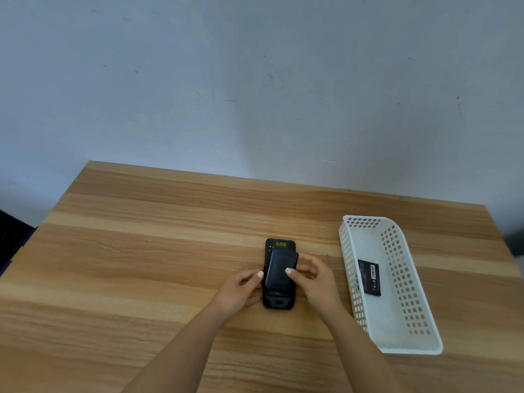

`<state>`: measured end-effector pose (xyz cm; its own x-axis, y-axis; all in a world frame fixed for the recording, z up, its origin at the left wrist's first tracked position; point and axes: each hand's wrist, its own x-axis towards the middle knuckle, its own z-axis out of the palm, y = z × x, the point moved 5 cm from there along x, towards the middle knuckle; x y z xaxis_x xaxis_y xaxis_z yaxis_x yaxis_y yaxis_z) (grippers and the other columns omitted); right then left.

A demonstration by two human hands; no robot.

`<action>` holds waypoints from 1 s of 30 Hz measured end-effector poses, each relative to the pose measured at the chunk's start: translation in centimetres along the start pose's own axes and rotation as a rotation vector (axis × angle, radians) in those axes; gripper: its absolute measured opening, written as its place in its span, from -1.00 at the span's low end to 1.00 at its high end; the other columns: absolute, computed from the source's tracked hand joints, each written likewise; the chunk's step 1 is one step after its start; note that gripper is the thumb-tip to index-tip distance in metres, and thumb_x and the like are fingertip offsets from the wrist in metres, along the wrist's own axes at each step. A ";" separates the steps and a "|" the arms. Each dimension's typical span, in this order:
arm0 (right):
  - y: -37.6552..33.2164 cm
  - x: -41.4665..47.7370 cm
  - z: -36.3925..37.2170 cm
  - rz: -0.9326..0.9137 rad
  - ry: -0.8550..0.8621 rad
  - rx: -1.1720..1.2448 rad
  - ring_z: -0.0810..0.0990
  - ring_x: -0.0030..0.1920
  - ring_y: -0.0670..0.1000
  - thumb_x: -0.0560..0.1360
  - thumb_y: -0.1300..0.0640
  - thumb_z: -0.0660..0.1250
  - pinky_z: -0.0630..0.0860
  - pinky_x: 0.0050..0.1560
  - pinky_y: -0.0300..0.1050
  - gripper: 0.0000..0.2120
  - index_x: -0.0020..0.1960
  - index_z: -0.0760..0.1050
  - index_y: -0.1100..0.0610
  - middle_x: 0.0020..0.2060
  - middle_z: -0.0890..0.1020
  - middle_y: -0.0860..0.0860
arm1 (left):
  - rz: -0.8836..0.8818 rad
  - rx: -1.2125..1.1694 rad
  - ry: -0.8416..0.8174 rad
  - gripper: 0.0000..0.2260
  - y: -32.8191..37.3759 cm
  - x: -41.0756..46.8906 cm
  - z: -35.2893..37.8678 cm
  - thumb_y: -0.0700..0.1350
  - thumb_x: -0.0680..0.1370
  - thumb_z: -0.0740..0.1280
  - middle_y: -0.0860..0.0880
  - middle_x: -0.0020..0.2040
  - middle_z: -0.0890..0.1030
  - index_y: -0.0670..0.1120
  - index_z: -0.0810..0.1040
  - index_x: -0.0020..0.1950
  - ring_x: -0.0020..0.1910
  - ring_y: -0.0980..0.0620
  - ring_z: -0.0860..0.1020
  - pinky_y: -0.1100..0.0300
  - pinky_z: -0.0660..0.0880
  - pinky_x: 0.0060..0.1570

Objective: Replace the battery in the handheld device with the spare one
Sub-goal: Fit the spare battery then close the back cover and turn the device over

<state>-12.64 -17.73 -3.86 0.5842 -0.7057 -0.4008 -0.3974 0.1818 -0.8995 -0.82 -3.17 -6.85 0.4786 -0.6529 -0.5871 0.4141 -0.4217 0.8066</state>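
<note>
A black handheld device [279, 302] lies face down on the wooden table [141, 251], a yellow label near its far end. A black back cover [279, 272] rests on it, slightly askew to the right. My left hand [241, 290] grips the device's left edge. My right hand [312, 275] holds the cover, thumb on top and fingers along its right side. A flat black battery [369, 277] with a white label lies inside the white basket [408, 338] to the right.
The white perforated basket stands near the table's right edge. A grey-blue wall rises behind the table. Something dark sits beyond the table's left edge [11, 239].
</note>
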 end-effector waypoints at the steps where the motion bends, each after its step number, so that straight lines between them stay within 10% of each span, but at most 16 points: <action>1: -0.1 0.2 0.0 -0.016 -0.012 -0.032 0.60 -0.10 -0.16 0.39 0.23 0.49 0.48 -0.23 -0.39 -0.67 0.12 0.54 0.05 -0.11 0.66 -0.04 | 0.007 0.011 -0.002 -0.75 0.0 0.0 0.0 -0.06 0.58 0.28 0.00 0.14 0.60 -0.04 0.55 0.25 0.12 0.11 0.57 0.19 0.60 0.05; 30: 2.9 0.7 -0.4 0.028 -0.011 -0.136 0.56 -0.23 0.00 0.29 0.14 0.58 0.62 -0.09 0.03 -0.50 0.16 0.46 -0.03 -0.24 0.57 0.03 | 0.051 0.138 0.058 -0.63 -0.5 0.8 -0.3 -0.24 0.44 0.46 -0.05 0.01 0.58 -0.07 0.56 0.23 0.03 0.01 0.58 -0.02 0.58 0.12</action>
<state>-13.67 -17.98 -6.68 0.5789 -0.6943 -0.4277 -0.5052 0.1064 -0.8564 -0.43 -3.33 -7.70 0.5418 -0.6399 -0.5450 0.2802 -0.4738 0.8348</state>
